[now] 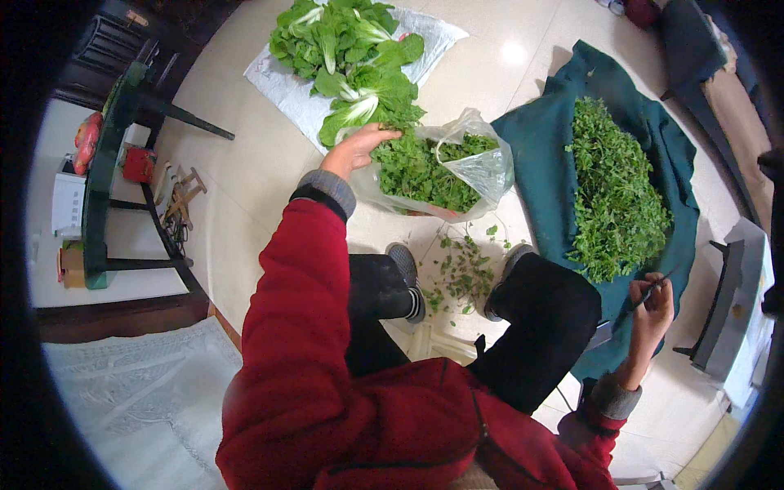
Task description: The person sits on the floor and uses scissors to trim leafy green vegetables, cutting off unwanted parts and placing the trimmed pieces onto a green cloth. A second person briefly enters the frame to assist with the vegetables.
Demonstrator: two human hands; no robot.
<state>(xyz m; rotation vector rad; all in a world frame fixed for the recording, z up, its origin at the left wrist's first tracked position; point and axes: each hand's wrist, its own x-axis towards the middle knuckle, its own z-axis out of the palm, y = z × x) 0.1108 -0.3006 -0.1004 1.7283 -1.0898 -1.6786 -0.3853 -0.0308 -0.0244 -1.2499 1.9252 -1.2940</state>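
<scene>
My left hand (358,149) reaches over the left rim of a clear plastic bag (409,204), its fingertips pinching leafy sprigs by the stems (386,127). Inside the bag lies a heap of small-leaved greens (422,174). At the right, my right hand (653,309) grips a slim, dark, pointed tool (650,291); its exact kind is unclear. Just beyond that hand, a large pile of leafy green herbs (615,196) rests on a dark green cloth (533,144). Loose leaves and stems (465,269) are scattered on the floor between my shoes.
Bok choy-like leafy vegetables (349,67) lie on a white woven sheet (269,76) at the far side. A dark-legged table (98,245) stands left, near a small wooden folding stool (187,196). A grey appliance-like object (729,306) stands right of the cloth.
</scene>
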